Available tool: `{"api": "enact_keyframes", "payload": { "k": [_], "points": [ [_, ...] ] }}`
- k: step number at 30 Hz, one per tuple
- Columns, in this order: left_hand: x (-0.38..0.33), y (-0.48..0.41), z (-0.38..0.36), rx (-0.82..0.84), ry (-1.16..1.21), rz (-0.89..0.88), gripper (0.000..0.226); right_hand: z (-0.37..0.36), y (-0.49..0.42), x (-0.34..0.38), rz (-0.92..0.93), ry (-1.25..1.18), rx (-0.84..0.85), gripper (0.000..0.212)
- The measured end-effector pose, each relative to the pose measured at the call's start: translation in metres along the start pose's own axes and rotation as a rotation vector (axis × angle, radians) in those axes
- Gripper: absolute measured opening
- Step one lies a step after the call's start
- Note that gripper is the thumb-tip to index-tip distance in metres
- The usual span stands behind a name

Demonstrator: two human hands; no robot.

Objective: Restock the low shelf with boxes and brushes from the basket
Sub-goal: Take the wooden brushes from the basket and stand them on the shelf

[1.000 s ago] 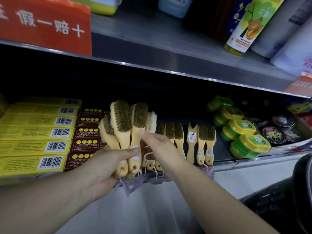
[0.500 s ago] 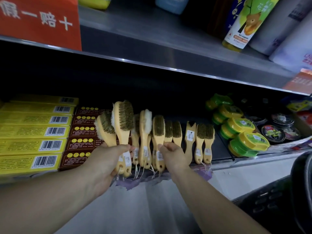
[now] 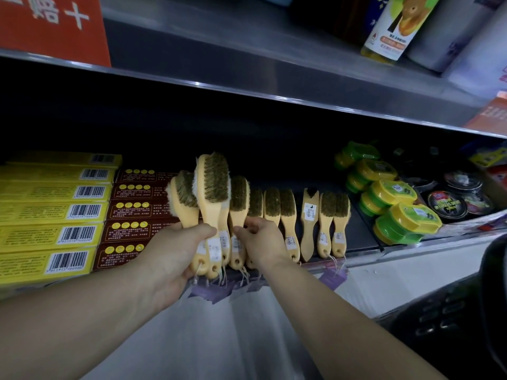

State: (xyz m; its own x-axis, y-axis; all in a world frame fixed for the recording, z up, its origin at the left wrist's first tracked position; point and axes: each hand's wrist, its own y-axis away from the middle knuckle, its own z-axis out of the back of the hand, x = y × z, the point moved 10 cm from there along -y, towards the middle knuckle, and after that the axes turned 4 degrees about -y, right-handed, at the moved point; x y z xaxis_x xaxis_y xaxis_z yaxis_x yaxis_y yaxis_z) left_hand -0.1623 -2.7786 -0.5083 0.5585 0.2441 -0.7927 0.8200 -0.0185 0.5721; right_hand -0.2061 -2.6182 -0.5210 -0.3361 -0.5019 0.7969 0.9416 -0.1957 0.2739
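Gripping a bunch of pale wooden-handled brushes with brown bristles in my left hand, I have the fingers curled tight round the narrow handles, with the bristle heads fanned out above my thumb. My right hand sits just to the right, its fingers pinching the handle of one more brush of the same kind. That brush stands at the left end of the row of matching brushes lined up on the low metal shelf. Whether its base already rests on the shelf I cannot tell, because my hand hides it.

These brushes look light and stiff, so weight should be no trouble. The smooth-looking wood may slip, and several handles in one grip can slide against each other. I judge the waist of the handle, just under the head, to be the best place to pinch, clear of the purple paper tags dangling below my fingers. Left of my left hand lie stacked yellow cardboard boxes and dark red boxes. The black plastic basket is low to the right of my right arm.
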Motion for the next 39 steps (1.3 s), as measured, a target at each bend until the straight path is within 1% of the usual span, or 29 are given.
{"api": "enact_keyframes", "payload": {
  "k": [2,6,8,10,11,12,14,15,17,19,21,23,27,30,33,37,39],
  "points": [
    [0.000,0.000,-0.004,0.020,-0.011,-0.016,0.011,0.000,-0.002,0.000,0.012,0.020,0.005,0.024],
    [0.000,-0.006,-0.015,0.039,-0.068,-0.034,0.008,0.004,-0.003,-0.001,0.012,0.005,0.004,0.028],
    [-0.002,-0.011,-0.023,0.053,-0.104,-0.042,0.008,0.015,-0.002,0.002,0.021,-0.006,-0.062,0.029],
    [-0.005,-0.016,-0.029,0.058,-0.140,-0.066,0.010,0.030,0.003,0.010,0.066,-0.146,-0.123,0.036],
    [-0.007,-0.019,-0.030,0.057,-0.159,-0.081,0.011,0.032,0.005,0.016,0.101,-0.248,-0.098,0.037],
    [-0.009,-0.020,-0.031,0.059,-0.175,-0.093,0.012,0.030,0.008,0.023,0.137,-0.332,-0.024,0.036],
    [-0.009,-0.021,-0.033,0.074,-0.201,-0.101,0.016,0.019,0.013,0.032,0.179,-0.396,0.140,0.023],
    [-0.008,-0.020,-0.034,0.086,-0.217,-0.107,0.019,0.016,0.014,0.034,0.182,-0.401,0.181,0.017],
    [-0.005,-0.020,-0.039,0.111,-0.232,-0.110,0.018,0.018,0.014,0.030,0.163,-0.422,0.173,0.015],
    [-0.002,-0.018,-0.046,0.131,-0.159,-0.080,0.008,0.028,0.011,0.017,0.087,-0.472,0.092,0.018],
    [-0.003,-0.019,-0.047,0.101,-0.083,-0.065,0.011,0.041,0.007,0.000,0.001,-0.431,-0.018,0.025],
    [-0.006,-0.021,-0.043,0.061,-0.085,-0.084,0.015,0.046,0.005,-0.014,-0.063,-0.319,-0.076,0.030],
    [-0.007,-0.017,-0.038,0.061,-0.206,-0.097,0.025,0.037,-0.001,-0.024,-0.078,-0.219,-0.057,0.018],
    [-0.010,-0.013,-0.038,0.070,-0.219,-0.105,0.024,0.035,-0.007,-0.024,-0.062,-0.136,-0.058,0.021],
    [-0.007,-0.012,-0.045,0.142,-0.225,-0.104,0.019,0.034,-0.011,-0.025,-0.072,-0.109,-0.063,0.031],
    [-0.011,-0.014,-0.045,0.157,-0.315,-0.192,0.012,0.038,-0.010,-0.023,-0.063,-0.056,-0.069,0.034],
    [-0.013,-0.019,-0.043,0.144,-0.330,-0.217,0.016,0.044,-0.009,-0.022,-0.071,0.008,-0.103,0.035]
  ]
}}
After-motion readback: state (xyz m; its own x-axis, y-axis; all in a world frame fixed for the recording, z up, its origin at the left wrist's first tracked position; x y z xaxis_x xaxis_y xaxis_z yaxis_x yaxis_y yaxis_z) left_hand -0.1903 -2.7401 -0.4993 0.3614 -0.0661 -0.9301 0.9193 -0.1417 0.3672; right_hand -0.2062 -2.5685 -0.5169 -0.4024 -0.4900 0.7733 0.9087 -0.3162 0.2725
